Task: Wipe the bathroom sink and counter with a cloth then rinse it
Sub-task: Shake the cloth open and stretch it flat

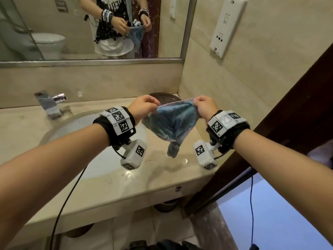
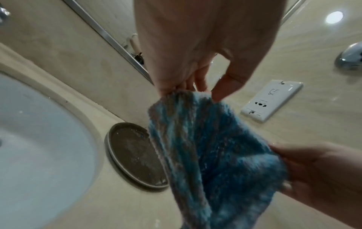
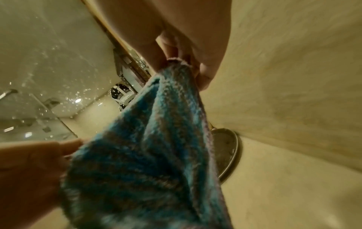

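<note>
A: Where is the cloth (image 1: 171,124)?

B: In the air over the counter (image 1: 111,184), to the right of the sink (image 1: 54,134). The left hand (image 1: 143,108) pinches one top corner and the right hand (image 1: 204,107) pinches the other, so the blue cloth sags between them with a twisted tail hanging at the bottom.

A: Do the wrist cameras add anything?

B: The left wrist view shows the grip closely: thumb and fingertips (image 2: 221,91) curled onto the cloth's edge, with the other hand holding the far corner. It also shows a round dark tray (image 2: 133,153) lying flat on the counter beside the basin, by the back wall, speckled with droplets. From the head view most of that tray is hidden behind the hands.

A: And the right wrist?

B: Dimmer. The right fingers clamp a bunched corner, and the cloth fills most of the frame. Only there do you see the water spots on the mirror (image 3: 49,62).

A: Anything only the head view gives?

B: The faucet (image 1: 51,105) at the back left, and a white wall socket plate (image 1: 228,26) on the right wall.
</note>
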`<state>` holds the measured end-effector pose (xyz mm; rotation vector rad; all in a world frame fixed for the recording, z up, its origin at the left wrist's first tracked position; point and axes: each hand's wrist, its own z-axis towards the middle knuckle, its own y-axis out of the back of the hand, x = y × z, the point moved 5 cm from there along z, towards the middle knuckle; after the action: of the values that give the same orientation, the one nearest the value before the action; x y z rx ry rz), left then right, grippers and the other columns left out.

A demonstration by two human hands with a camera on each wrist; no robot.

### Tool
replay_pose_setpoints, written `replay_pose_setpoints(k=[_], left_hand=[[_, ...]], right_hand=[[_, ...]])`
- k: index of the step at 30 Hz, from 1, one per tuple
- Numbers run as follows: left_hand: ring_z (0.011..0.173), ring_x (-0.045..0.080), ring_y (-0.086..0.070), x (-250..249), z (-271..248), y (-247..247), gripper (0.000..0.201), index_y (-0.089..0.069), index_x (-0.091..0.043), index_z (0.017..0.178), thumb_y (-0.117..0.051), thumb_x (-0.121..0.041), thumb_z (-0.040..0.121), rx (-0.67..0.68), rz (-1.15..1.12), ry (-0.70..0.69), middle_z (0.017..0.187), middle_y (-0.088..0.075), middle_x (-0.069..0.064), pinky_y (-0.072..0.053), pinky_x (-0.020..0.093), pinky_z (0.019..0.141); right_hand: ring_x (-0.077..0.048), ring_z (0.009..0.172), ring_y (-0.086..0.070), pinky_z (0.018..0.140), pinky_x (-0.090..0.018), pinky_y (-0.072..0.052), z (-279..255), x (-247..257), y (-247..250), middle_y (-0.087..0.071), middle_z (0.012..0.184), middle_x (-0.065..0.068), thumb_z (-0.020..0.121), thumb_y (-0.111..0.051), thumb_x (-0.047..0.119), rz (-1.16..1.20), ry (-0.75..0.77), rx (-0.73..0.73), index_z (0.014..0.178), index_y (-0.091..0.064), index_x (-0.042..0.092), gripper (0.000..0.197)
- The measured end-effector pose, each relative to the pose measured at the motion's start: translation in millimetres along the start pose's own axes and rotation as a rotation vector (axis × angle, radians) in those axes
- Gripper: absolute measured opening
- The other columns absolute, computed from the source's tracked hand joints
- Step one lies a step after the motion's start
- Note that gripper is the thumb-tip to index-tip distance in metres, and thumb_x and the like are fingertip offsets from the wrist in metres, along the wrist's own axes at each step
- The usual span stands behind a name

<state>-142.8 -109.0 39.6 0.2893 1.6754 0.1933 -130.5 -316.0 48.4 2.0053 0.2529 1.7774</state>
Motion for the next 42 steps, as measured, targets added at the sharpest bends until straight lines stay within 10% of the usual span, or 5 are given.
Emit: replay_pose_setpoints(k=[6,10,27,34,42], left_hand=[[0.102,0.037,-0.055,-33.2,1.2,9.2,0.026,-0.060,-0.005,0.106,-0.050,-0.008,0.082,0.001,1.065,-0.387,0.109,-0.057,0.020,-0.044,0.038,0.082],[0.098,0.038,-0.056,-41.3,13.0,30.6,0.024,-0.058,-0.003,0.105,-0.047,-0.009,0.086,-0.180,0.867,-0.330,0.108,-0.061,0.022,-0.044,0.039,0.080],[0.042,-0.008,-0.050,3.3,51.1,48.4,0.025,-0.059,-0.022,0.063,-0.069,-0.006,0.079,0.008,0.235,-0.168,0.041,-0.056,-0.020,-0.045,0.017,0.052],[0.045,-0.012,-0.049,-14.7,50.6,44.8,0.014,-0.062,-0.012,0.076,-0.068,-0.001,0.078,-0.063,0.151,-0.322,0.061,-0.055,-0.008,-0.041,0.003,0.050],[0.075,0.011,-0.054,76.1,20.0,-1.8,0.012,-0.069,-0.005,0.090,-0.070,-0.010,0.079,0.375,0.640,-0.145,0.078,-0.062,0.006,-0.040,0.023,0.067]], right_hand=[[-0.021,0.082,-0.049,0.071,-0.028,-0.035,-10.2,30.1,14.9,-0.053,0.089,-0.008,0.097,-0.039,0.019,-0.402,0.333,-0.099,0.096,-0.057,0.003,0.024],[-0.023,0.083,-0.050,0.073,-0.034,-0.040,-5.9,43.6,23.3,-0.052,0.087,-0.007,0.098,-0.037,0.021,-0.343,0.349,-0.166,0.093,-0.053,0.004,0.023],[-0.017,0.084,-0.051,0.073,-0.025,-0.038,23.7,2.4,27.8,-0.059,0.087,-0.009,0.088,-0.060,0.014,-0.350,0.178,-0.073,0.100,-0.064,0.001,0.018],[-0.018,0.087,-0.053,0.074,-0.020,-0.035,23.1,16.6,36.0,-0.066,0.105,-0.016,0.093,-0.047,0.010,-0.278,0.283,-0.281,0.104,-0.063,0.002,0.020],[-0.027,0.097,-0.056,0.077,-0.026,-0.037,-7.6,-78.2,8.7,-0.063,0.106,-0.017,0.096,-0.042,0.010,-0.461,-0.002,0.006,0.107,-0.060,0.004,0.021]])
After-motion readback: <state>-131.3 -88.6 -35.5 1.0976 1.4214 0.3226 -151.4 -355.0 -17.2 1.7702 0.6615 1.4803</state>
